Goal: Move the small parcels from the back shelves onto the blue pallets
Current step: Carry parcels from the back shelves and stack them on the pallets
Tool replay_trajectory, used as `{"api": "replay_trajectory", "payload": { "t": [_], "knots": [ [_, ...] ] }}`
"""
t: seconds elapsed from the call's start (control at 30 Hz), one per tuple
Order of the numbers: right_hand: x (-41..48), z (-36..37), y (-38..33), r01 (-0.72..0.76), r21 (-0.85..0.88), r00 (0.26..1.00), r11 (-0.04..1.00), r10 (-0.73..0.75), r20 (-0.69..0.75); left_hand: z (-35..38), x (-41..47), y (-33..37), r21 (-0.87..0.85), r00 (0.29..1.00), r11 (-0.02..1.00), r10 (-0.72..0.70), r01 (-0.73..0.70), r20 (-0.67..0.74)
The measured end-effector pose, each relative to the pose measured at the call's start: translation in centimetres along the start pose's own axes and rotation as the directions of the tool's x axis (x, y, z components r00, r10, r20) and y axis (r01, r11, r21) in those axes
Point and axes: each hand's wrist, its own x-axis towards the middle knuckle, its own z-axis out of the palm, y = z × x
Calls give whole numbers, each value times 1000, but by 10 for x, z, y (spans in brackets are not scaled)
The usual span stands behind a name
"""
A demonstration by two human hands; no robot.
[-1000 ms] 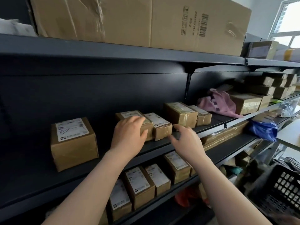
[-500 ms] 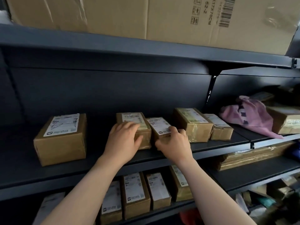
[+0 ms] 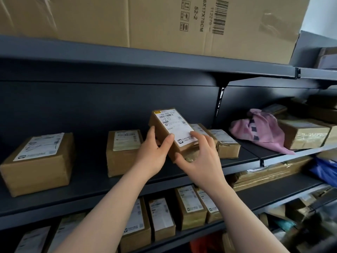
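Observation:
A small brown parcel [image 3: 170,125] with a white label is lifted off the dark middle shelf [image 3: 91,183] and tilted. My left hand [image 3: 154,152] grips its left side, and my right hand [image 3: 202,157] holds its lower right corner with the thumb under it. Another small parcel [image 3: 123,150] stands on the shelf just left of my hands. Two more parcels [image 3: 225,143] sit behind my right hand, partly hidden. A bigger parcel [image 3: 39,161] lies at the far left. No blue pallet is in view.
A large cardboard box [image 3: 155,21] fills the top shelf. A pink cloth bag [image 3: 262,130] and taped boxes [image 3: 302,134] lie on the right. Several labelled parcels [image 3: 189,205] stand in a row on the lower shelf. A blue bag [image 3: 326,170] shows at the right edge.
Both hands closed on one small parcel and lifted it off the shelf, tilting its label toward me. The left hand left the neighbouring parcel, which stays on the shelf. The camera moved closer.

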Motion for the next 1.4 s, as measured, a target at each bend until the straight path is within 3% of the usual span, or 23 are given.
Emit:
{"api": "replay_trajectory", "payload": {
  "t": [0.07,0.17,0.27,0.37,0.5,0.67,0.93,1.13,1.3,1.4],
  "knots": [
    [2,-4,6,23,6,1000,1000,-23,8,9,5,2,-201,999,979,-33,35,13],
    [5,-11,18,54,16,996,998,-55,67,19,11,5,-314,998,948,-43,51,34],
    [13,-20,34,78,6,992,997,-79,99,24,17,5,-289,999,957,-31,31,4],
    [29,-27,56,42,-26,999,999,-41,15,28,22,8,-264,999,964,-18,6,-40],
    [57,-32,98,-144,-173,988,974,133,-79,36,24,11,-234,993,970,41,-67,-112],
    [80,-33,144,-316,-303,940,899,341,33,47,31,8,-251,990,965,37,-70,-136],
    [96,-31,166,-386,-211,913,898,405,54,58,39,3,-273,992,961,16,-50,-125],
    [101,-30,165,-438,-261,873,860,476,105,60,41,2,-270,991,962,10,-47,-136],
    [97,-38,164,-481,-162,873,862,487,1,60,40,5,-287,991,957,0,-38,-130],
    [94,-50,151,-416,-81,908,906,409,-85,59,39,6,-289,990,957,-3,-39,-143]
  ]
}}
